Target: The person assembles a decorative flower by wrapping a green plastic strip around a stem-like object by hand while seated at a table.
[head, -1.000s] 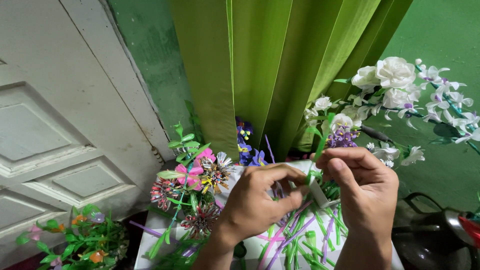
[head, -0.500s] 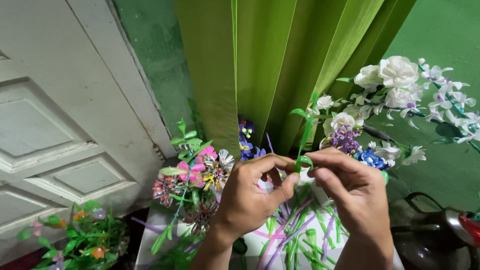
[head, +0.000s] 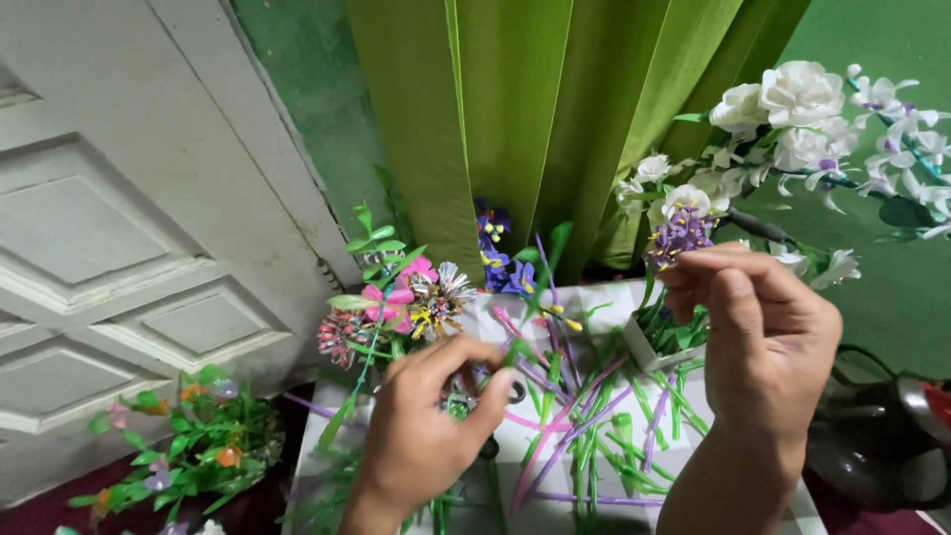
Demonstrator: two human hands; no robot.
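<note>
Curtain behind flowers, stems, hands.

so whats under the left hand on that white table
Under the left hand lie loose green, pink and purple stems scattered on the white checked table top. Its fingers pinch a thin green stem. What lies directly beneath the palm is covered.

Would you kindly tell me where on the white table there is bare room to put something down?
Little is free: one bare strip of the table between the left hand and right hand, near the front edge. Beyond it, loose stems crowd the top, and flower bunches fill the far-left corner.
</note>
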